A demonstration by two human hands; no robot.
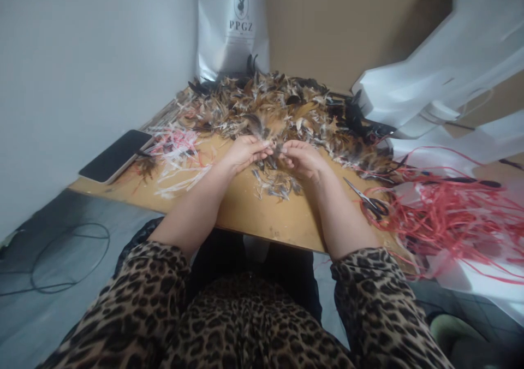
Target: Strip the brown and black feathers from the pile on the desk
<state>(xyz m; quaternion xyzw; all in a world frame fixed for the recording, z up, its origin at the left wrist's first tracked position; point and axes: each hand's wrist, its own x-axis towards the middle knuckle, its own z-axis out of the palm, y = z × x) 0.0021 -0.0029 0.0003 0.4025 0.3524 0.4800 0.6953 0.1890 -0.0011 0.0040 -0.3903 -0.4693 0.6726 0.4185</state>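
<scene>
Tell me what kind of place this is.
Probably a small home or workshop craft bench for sorting feathers: a wooden table in a wall corner, a big feather pile, scissors and red plastic strips. Both hands pinch feathers.

left hand (244, 152): forearm extended, fingers curled, tips pinched | right hand (302, 159): same, fingertips meeting left's

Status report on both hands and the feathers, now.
Left hand and right hand each in a pinching grip on small feathers. Feather pile behind. Scissors beside right wrist, untouched.
</scene>
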